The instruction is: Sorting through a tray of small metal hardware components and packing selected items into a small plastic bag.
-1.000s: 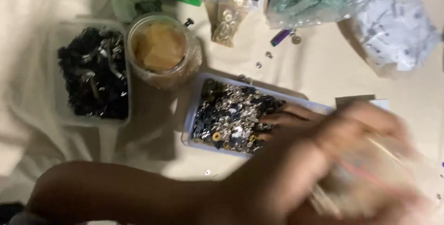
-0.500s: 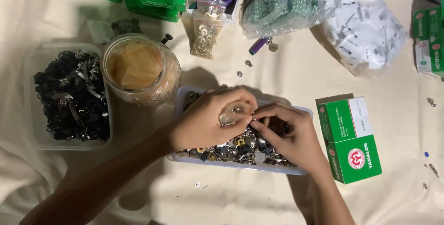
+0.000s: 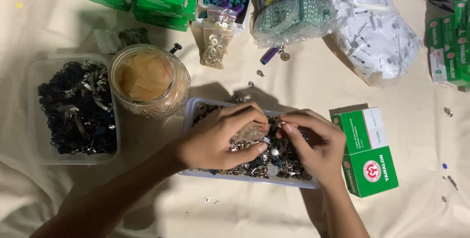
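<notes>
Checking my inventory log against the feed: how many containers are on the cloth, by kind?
Clear rectangular tubs: 2, one of dark hardware and one of metal snaps under the left hand and right hand
Glass jars: 1
Clear plastic bags: 3, at
Total: 6

Hands: two, left hand [image 3: 218, 137] and right hand [image 3: 313, 142]
Clear plastic trays: two, snap-fastener tray [image 3: 191, 113], dark-clip tray [image 3: 36, 71]
Glass jar [image 3: 149, 79]: one
Small bag of eyelets [image 3: 215, 42]: one
Green boxes beside the tray [image 3: 369, 152]: two
</notes>
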